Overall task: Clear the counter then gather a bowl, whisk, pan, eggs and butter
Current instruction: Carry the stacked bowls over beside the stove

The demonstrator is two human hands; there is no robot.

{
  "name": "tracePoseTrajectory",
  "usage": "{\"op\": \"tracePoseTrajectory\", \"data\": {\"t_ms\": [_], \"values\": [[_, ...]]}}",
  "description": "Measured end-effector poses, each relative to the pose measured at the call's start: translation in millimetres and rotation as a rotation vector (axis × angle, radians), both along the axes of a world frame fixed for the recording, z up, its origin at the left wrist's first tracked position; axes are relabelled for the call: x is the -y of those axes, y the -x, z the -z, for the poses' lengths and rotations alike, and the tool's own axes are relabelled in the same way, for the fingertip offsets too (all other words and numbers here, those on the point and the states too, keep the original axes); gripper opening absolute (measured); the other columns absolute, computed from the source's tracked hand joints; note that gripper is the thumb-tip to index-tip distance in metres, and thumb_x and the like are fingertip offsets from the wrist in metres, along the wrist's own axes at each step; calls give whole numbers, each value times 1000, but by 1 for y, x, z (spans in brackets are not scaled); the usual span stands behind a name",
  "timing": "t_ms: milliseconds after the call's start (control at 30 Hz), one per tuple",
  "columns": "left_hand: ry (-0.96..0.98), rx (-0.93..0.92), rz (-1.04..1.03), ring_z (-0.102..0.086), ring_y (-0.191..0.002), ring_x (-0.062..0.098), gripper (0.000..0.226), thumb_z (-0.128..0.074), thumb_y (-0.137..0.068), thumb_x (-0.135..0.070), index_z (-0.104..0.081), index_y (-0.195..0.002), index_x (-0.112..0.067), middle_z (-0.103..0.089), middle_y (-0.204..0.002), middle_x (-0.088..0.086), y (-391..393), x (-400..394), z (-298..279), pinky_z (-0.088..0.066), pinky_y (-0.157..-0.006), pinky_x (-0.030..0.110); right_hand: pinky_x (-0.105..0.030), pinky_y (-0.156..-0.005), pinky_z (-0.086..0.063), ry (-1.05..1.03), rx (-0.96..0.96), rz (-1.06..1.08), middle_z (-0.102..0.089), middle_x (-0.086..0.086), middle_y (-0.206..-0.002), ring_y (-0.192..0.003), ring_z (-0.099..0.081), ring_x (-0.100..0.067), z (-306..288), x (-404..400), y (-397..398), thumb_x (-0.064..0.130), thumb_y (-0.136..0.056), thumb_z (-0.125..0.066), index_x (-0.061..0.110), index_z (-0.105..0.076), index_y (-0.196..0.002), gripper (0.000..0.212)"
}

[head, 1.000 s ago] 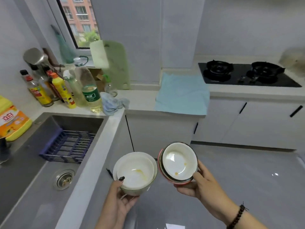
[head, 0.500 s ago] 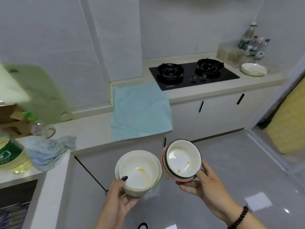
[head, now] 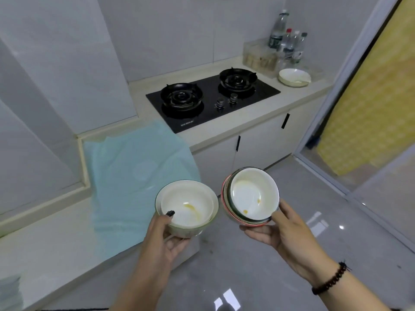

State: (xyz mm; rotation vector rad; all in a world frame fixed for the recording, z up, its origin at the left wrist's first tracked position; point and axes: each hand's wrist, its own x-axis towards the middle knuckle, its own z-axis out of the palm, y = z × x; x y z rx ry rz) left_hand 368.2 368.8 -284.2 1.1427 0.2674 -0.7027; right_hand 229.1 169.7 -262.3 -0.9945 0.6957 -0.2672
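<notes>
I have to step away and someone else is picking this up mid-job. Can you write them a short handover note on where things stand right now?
Left hand: grips a stack of white bowls, yellow smear inside the top one.
Right hand: grips a tilted stack of red-rimmed bowls, also smeared.
Both stacks are held in the air in front of the counter, not set down.
On the counter: blue cloth, hob, a white dish beside bottles at the far end.
Done: dirty bowls picked up.
Left: put them away, clear the white dish, then gather bowl, whisk, pan, eggs and butter; none of those last four is in view.
</notes>
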Motion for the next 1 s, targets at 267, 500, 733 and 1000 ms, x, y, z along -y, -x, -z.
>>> {"op": "tracePoseTrajectory", "data": {"t_ms": [267, 500, 733, 1000], "values": [[-34, -63, -12, -65, -96, 28, 32, -54, -93, -23, -54, -123, -14, -58, -112, 16, -28, 127, 7, -53, -80, 37, -46, -80, -58, -2, -43, 14, -70, -21, -106, -91, -68, -47, 5, 114, -19, 3, -101, -37, 21, -48, -130, 36], [-34, -83, -48, -64, -81, 21, 17, -52, -93, -21, -59, -108, -17, -63, -98, 10, -33, 245, 4, -60, -65, 31, -43, -77, -60, 21, -66, -29, -70, -22, -104, -89, -69, -44, -7, 235, -31, 6, -101, -38, 19, -49, -126, 30], [-77, -160, -3, -59, -78, 25, 11, -56, -91, -20, -62, -99, -15, -61, -91, 14, -56, 349, 1, -57, -60, 34, -44, -71, -60, -41, -32, 30, -66, -30, -109, -88, -68, -48, -15, 334, -59, 1, -99, -35, 14, -50, -128, 35], [-115, -206, 52, -58, -74, 31, 23, -58, -90, -19, -57, -110, -7, -56, -89, 17, -145, 465, 12, -57, -52, 37, -50, -69, -59, -103, -46, 142, -63, -27, -115, -83, -68, -51, -13, 436, -119, 0, -100, -35, 19, -52, -125, 36]]}}
